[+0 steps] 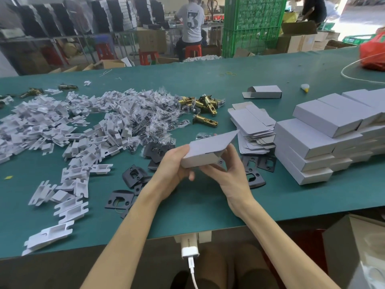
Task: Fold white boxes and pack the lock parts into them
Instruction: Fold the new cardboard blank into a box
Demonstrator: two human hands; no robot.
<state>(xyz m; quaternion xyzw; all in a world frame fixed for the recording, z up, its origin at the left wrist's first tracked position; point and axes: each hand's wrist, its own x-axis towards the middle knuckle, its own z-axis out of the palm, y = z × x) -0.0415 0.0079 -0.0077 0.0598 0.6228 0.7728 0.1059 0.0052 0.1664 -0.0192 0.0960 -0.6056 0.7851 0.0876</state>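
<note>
From my remote seat, I see both hands raised just above the near part of the green tabletop, sharing one white box. My left hand has its grip closed on the box's left end, thumb on top and fingers curled underneath. My right hand cups the near right corner from below, fingers wrapped up around the end where a flap is tucked in; its grip is closed on the box too. Both forearms reach in from the bottom edge and angle toward each other. The box is folded into shape and tilted, its far right corner higher.

Under and beside the hands lie black metal plates. To the right stands a stack of finished boxes, with a pile of flat unfolded boxes just left of it. Farther left spreads a heap of white plastic pieces and small bagged screws. Beyond those lie brass latches, and one folded box with its end open sits alone farther back.
</note>
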